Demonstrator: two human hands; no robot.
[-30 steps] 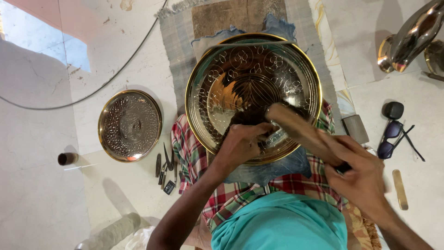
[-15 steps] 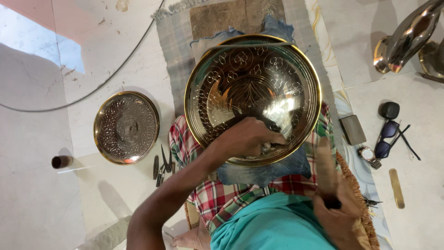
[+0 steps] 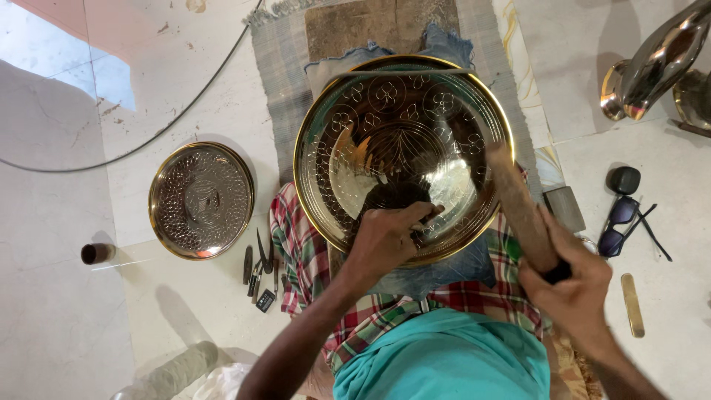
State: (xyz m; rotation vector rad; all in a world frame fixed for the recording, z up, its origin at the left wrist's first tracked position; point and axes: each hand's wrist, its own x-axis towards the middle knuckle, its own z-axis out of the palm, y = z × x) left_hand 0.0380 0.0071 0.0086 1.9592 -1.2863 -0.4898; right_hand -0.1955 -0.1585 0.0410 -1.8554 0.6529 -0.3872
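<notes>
Pale stone floor carries the engraved brass tray (image 3: pixel 404 111), where the left hand (image 3: pixel 385 238) pinches a chisel (image 3: pixel 429 215) on the tray's near rim while the right hand (image 3: pixel 574 285), fist closed, raises a wooden mallet (image 3: pixel 518 207) beside it; a skewed blow could skid the chisel and scar the pattern.

Large tray (image 3: pixel 385 104): brass-coloured metal, glossy and mirror-like, with engraved floral pattern and polished rim.
Small tray (image 3: pixel 201 200): metal, duller grey centre densely textured, gold-toned shiny rim.
Mallet (image 3: pixel 518 207) in right hand (image 3: pixel 570 289): wood, matt, worn brown.
Lap cloth (image 3: pixel 304 252): woven checked fabric, soft, matt.
Mat (image 3: pixel 278 67): coarse grey woven textile with frayed edge.
Board (image 3: pixel 355 26): rough, scuffed brown wood.
Floor (image 3: pixel 59 296): smooth pale stone, faintly sheened.
Vessel (image 3: pixel 655 63): polished reflective metal.
Sunglasses (image 3: pixel 622 222): glossy dark plastic.
</notes>
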